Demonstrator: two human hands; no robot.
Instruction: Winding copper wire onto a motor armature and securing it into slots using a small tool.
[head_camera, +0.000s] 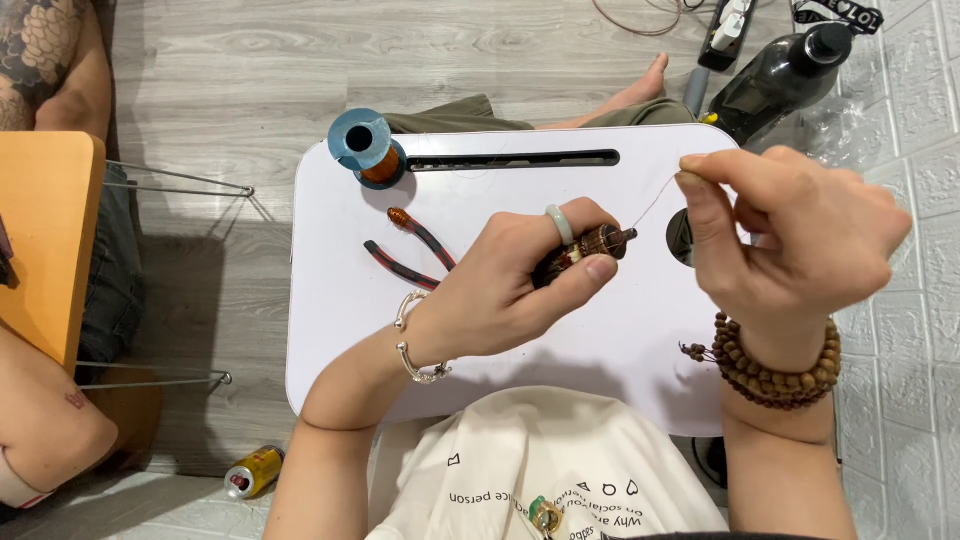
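My left hand (520, 280) grips a small cylindrical core wound with copper wire (597, 242) over a white lap table (340, 330). A pale ring sits on its finger and a silver bracelet on the wrist. My right hand (795, 235) pinches the end of a thin wire (655, 200) between thumb and forefinger, pulled taut from the core up to the right. A brown bead bracelet wraps the right wrist. A blue spool of copper wire (366, 148) stands at the table's far left corner. Pliers with red and black handles (412, 250) lie just left of my left hand.
A long slot (520, 159) runs along the table's far edge and a round hole (680, 238) lies near my right hand. Another person's arm and an orange table (45, 240) are at left. A drink can (252, 472) lies on the floor. A dark bottle (780, 75) stands at back right.
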